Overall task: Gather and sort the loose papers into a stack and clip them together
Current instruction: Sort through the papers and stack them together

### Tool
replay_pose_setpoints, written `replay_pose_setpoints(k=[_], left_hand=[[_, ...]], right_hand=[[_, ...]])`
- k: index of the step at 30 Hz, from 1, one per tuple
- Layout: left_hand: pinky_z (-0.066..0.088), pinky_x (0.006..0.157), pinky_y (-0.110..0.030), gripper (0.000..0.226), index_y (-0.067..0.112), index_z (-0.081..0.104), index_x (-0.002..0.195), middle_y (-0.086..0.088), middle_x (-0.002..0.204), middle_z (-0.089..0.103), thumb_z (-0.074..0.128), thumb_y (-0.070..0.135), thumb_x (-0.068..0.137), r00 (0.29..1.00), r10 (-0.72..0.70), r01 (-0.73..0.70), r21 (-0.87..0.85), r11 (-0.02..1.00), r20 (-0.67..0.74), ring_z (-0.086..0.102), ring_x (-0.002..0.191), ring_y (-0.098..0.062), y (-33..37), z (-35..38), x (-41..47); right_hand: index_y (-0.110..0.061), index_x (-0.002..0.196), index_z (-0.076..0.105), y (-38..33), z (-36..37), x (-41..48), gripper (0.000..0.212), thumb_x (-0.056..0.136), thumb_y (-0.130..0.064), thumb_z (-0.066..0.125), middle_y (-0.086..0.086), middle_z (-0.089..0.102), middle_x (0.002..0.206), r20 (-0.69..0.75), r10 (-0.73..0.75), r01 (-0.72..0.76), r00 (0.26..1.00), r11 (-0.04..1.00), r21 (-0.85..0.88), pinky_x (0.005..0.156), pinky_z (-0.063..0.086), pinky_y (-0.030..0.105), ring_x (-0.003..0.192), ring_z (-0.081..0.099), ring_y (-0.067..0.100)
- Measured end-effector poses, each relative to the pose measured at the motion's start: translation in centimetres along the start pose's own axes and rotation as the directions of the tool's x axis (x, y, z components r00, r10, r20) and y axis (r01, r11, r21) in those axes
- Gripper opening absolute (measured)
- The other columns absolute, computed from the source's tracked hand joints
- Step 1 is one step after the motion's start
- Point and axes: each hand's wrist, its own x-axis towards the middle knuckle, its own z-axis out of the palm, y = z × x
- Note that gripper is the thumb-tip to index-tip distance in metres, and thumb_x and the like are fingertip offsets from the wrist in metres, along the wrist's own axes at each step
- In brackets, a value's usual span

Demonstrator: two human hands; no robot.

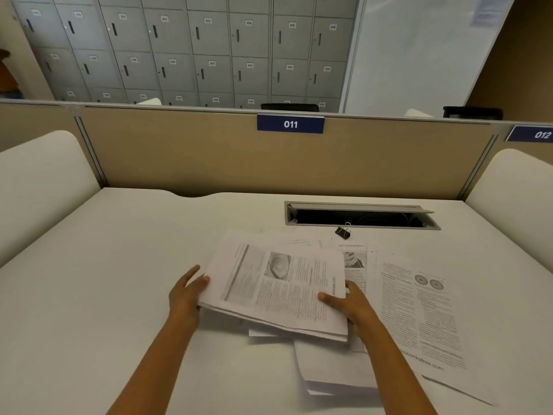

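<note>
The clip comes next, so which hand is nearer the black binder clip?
Right. The right hand grips the stack's right edge, below the binder clip by the cable tray. The left hand holds the opposite edge, farther left.

Left half of desk (98,265) lies bare and passable. Loose printed sheets (419,310) cover the right-centre surface. A binder clip (343,232) sits just before the open cable tray (359,217). Partition panel (209,157) closes the far edge; white side dividers (42,175) bound both flanks.
</note>
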Motion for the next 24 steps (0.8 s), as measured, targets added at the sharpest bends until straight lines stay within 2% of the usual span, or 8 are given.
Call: replay_pose_setpoints(k=[2,4,7,10,15,20,24], left_hand=[[0.044,0.093,-0.034,0.044,0.009,0.055,0.126,-0.017,0.123,0.060,0.060,-0.001,0.083,1.000,-0.007,0.002,0.204,0.979,0.022,0.057,0.101,-0.029,-1.1,-0.6,0.1],[0.040,0.097,-0.032,0.042,0.009,0.056,0.126,-0.018,0.125,0.059,0.059,0.001,0.085,0.998,0.060,-0.064,0.424,0.904,0.022,0.056,0.110,-0.030,-1.9,-0.5,-0.4],[0.034,0.106,-0.033,0.039,0.005,0.052,0.130,-0.016,0.133,0.053,0.050,0.004,0.091,0.985,0.161,-0.163,0.594,0.788,0.057,0.049,0.123,-0.030,-2.4,-0.1,-1.1],[0.033,0.108,-0.036,0.038,0.002,0.049,0.131,-0.018,0.137,0.049,0.046,0.008,0.094,0.976,0.199,-0.202,0.698,0.687,0.087,0.048,0.125,-0.032,-2.5,0.2,-1.2],[0.036,0.104,-0.037,0.038,0.000,0.052,0.128,-0.018,0.132,0.054,0.048,0.014,0.093,0.977,0.198,-0.195,0.739,0.644,0.085,0.051,0.120,-0.033,-1.9,0.6,-1.0],[0.040,0.099,-0.038,0.044,0.003,0.051,0.128,-0.016,0.132,0.055,0.061,0.015,0.087,0.999,0.027,-0.041,0.673,0.739,0.031,0.052,0.117,-0.032,-1.0,0.4,-0.1],[0.048,0.088,-0.036,0.039,-0.001,0.057,0.121,-0.018,0.119,0.063,0.063,0.008,0.084,0.987,-0.089,-0.004,0.576,0.817,0.132,0.061,0.097,-0.030,-0.2,0.3,-0.2]], right_hand=[[-0.007,0.132,0.038,0.9,0.4,0.1,0.075,0.070,-0.013,0.080,0.013,0.054,0.131,-0.147,0.049,-0.056,0.988,0.997,-0.050,0.098,0.044,0.041,0.117,0.054,0.030],[-0.006,0.134,0.035,1.2,1.0,-0.2,0.072,0.074,-0.010,0.076,0.014,0.054,0.131,-0.207,0.028,-0.045,0.978,0.996,-0.081,0.097,0.042,0.038,0.119,0.052,0.031],[-0.009,0.135,0.035,1.2,1.6,-0.4,0.065,0.080,-0.011,0.070,0.014,0.055,0.131,-0.228,-0.022,-0.007,0.973,0.992,-0.124,0.094,0.045,0.037,0.116,0.054,0.029],[-0.009,0.138,0.035,1.2,1.6,-0.4,0.060,0.086,-0.012,0.064,0.013,0.053,0.134,-0.198,-0.034,-0.002,0.980,0.984,-0.179,0.100,0.042,0.038,0.121,0.051,0.029],[-0.013,0.136,0.040,1.2,1.1,-0.3,0.053,0.088,-0.014,0.061,0.009,0.053,0.135,-0.113,-0.033,0.009,0.993,0.978,-0.207,0.103,0.040,0.038,0.123,0.050,0.027],[-0.008,0.134,0.041,0.9,0.7,-0.2,0.057,0.083,-0.007,0.066,0.012,0.054,0.132,-0.124,-0.016,-0.002,0.992,0.990,-0.140,0.100,0.041,0.039,0.121,0.051,0.029],[-0.006,0.126,0.054,0.2,0.0,-0.1,0.044,0.083,-0.009,0.066,0.013,0.060,0.126,-0.160,-0.046,0.021,0.986,0.988,-0.151,0.096,0.044,0.037,0.114,0.056,0.028]])
